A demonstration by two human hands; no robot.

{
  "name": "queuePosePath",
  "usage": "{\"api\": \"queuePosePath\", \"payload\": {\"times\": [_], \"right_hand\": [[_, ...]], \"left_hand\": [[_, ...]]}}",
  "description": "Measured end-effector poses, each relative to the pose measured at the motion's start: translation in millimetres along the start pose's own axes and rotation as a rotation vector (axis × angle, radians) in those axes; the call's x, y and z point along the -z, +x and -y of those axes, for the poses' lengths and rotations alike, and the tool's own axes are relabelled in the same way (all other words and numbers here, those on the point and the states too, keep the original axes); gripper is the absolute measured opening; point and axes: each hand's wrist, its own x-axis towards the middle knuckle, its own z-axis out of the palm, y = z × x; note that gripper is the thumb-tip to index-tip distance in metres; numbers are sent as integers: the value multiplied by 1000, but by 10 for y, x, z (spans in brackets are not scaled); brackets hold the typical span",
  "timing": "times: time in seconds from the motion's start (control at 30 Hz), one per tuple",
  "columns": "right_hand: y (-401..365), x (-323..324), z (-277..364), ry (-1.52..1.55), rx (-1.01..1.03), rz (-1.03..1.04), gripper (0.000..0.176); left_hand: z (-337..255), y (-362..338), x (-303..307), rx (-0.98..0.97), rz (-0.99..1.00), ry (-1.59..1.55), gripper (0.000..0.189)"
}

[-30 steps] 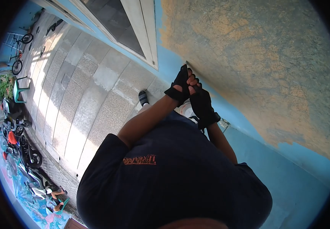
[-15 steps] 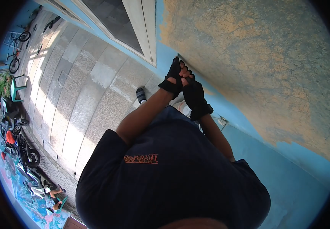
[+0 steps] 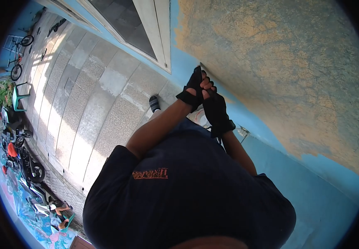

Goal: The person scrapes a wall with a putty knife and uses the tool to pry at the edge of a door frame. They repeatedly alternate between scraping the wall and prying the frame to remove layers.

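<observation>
left hand (image 3: 192,92) and right hand (image 3: 216,111) in black fingerless gloves clamped together on a thin dark scraper-like tool (image 3: 200,66), its tip at the edge of the big ochre stripped patch (image 3: 270,62), so much looks done, with the blue painted wall band (image 3: 312,199) below that patch left.

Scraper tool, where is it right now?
Head view, upper centre: the scraper tool pokes up from the clasped left hand and right hand, its tip on the wall at the blue paint's edge, just right of the window frame.
</observation>
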Motion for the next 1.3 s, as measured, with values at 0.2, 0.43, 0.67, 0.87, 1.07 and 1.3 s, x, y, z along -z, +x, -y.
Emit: {"api": "queuePosePath", "payload": {"times": [0.2, 0.43, 0.67, 0.87, 1.07, 1.3], "right_hand": [[218, -158, 12, -10, 1, 62, 25], [-63, 27, -70, 6, -94, 27, 26], [62, -138, -64, 36, -53, -17, 25], [24, 15, -124, -16, -34, 99, 24], [134, -204, -115, -41, -31, 27, 23], [31, -117, -238, 3, -30, 42, 24]], "left_hand": [[-220, 45, 90, -55, -25, 45, 47], [144, -23, -7, 31, -145, 117, 44], [-65, 28, -93, -35, -308, 156, 43], [11, 33, 37, 12, -222, 142, 45], [-155, 39, 108, -48, -169, 62, 48], [17, 11, 87, -6, -254, 164, 47]]}}
